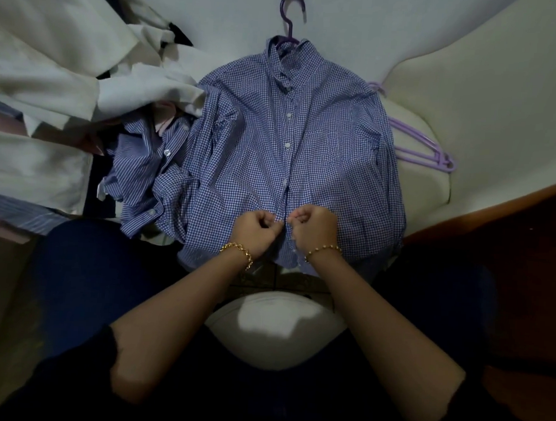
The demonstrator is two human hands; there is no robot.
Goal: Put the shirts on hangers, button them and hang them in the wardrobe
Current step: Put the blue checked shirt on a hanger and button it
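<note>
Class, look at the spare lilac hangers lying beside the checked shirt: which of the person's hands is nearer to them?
Right. The right hand is at the shirt's lower placket, on the side of the lilac hangers; the left hand sits just beyond it, farther away.

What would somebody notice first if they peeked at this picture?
A blue checked shirt lies spread flat in the middle, a purple hanger hook poking out above its collar. Near its hem, the left hand and right hand pinch the placket. Rumpled clothes pile up to the left.
</note>
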